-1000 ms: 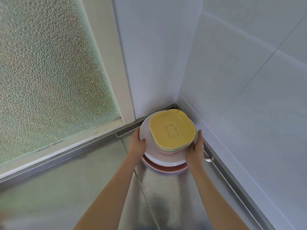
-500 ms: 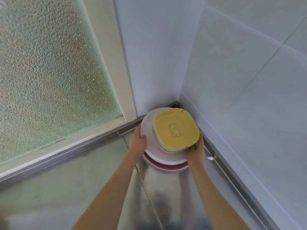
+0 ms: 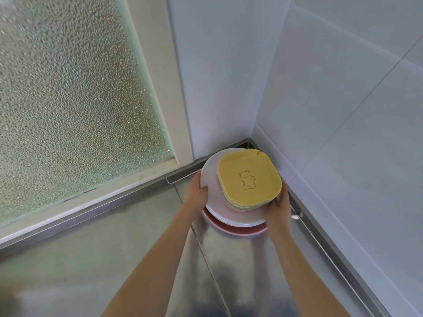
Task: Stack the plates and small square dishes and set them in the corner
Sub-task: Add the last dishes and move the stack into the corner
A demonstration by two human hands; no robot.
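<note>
We find the stack at the far corner of the stainless steel surface, where the tiled wall meets the wall beside the frosted glass window. At the bottom sits a pink plate, with white plates above it and the small square dishes on top; the uppermost is a yellow dish with a bear drawing, and green and pink edges show beneath it. Our left hand holds the white plates' left rim, thumb over the lip and fingers curled under. Our right hand clasps the near right side, its fingers closed against the rim, the tips hidden. We judge that the two-sided grip keeps the layers from sliding. The square dishes sit off-centre toward the right wall. Whether the pink plate touches the surface, we cannot tell. Release remains.
</note>
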